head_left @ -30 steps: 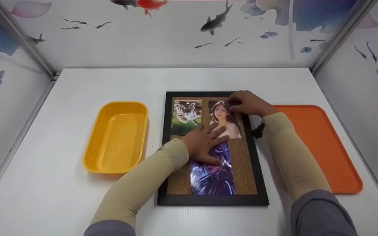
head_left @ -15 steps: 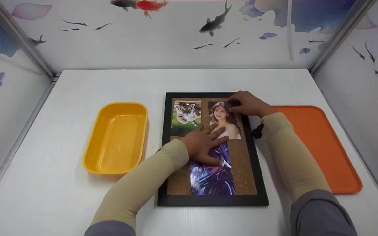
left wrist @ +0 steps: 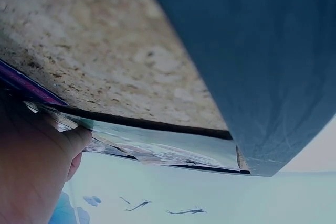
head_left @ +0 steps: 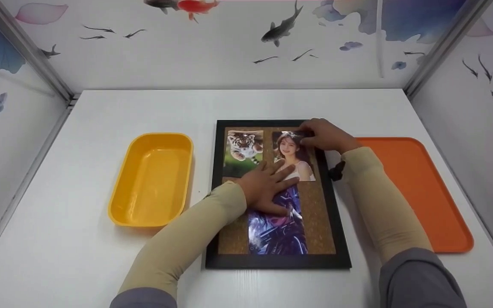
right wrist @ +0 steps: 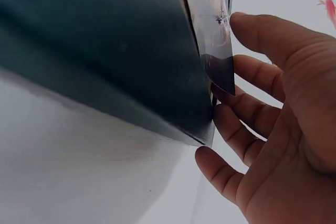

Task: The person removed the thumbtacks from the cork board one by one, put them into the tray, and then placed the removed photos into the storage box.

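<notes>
Fingers splayed wide, the left hand (head_left: pixel 267 190) lay across the portrait photo (head_left: pixel 290 154) and the purple print (head_left: pixel 277 237), and there was the right hand (head_left: pixel 326 136), pinching the portrait photo's far right corner on the black-framed corkboard (head_left: pixel 320 224), which lay on the worktop (head_left: pixel 58 205) between yellow tub (head_left: pixel 156 184) and orange tray (head_left: pixel 422 192)!

Against half a second earlier, the head view had shifted by a trace: the tabletop (head_left: pixel 58 179), the black frame (head_left: pixel 276 261) and the orange tray (head_left: pixel 426 192) all appeared very slightly toward the far side and the right. A pale sheen seemed to have come up across the top of the portrait photo (head_left: pixel 305 169), beside the right hand's (head_left: pixel 327 135) fingertips — whether the sheet had bent was too small to tell.
</notes>
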Motion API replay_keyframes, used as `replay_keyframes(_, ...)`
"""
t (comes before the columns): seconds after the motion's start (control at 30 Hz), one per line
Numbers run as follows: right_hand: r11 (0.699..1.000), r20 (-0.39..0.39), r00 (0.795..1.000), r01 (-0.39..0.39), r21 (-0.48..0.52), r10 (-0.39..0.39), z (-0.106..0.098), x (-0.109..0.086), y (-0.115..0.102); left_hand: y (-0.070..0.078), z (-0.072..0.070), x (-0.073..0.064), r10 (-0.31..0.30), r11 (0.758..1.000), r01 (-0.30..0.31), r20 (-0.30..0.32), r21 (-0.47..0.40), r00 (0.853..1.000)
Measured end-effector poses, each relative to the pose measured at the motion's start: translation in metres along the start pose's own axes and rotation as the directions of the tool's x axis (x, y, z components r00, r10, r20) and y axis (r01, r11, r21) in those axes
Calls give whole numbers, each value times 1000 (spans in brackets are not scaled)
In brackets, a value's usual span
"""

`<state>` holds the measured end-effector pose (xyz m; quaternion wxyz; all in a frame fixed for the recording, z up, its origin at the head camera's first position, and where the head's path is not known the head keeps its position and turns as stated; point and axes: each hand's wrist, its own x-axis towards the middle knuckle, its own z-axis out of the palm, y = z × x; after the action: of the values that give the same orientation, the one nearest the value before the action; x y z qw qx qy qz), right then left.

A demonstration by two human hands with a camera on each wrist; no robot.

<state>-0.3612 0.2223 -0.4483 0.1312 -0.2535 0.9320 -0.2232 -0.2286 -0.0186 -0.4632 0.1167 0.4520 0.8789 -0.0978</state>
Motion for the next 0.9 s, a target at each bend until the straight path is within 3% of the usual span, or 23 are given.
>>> replay_keyframes(0.3,999,-16,1000,-8,31,8,-2,-5,-2,0,0,-2,7,1000,-7,-18,-13,1000)
replay_keyframes(0.67,983,-15,999,-30,180,33,-3,-17,-4,0,-1,-2,6,1000,-6,5,-8,1000)
replay_keyframes(0.8,961,-7,998,-66,268,70,-2,-22,-5,-1,0,0,3,1000,-3,9,3,1000)
replay_keyframes(0.9,918,9,995,-94,385,98,0,-24,-6,-2,2,2,1,1000,0,17,-4,1000)
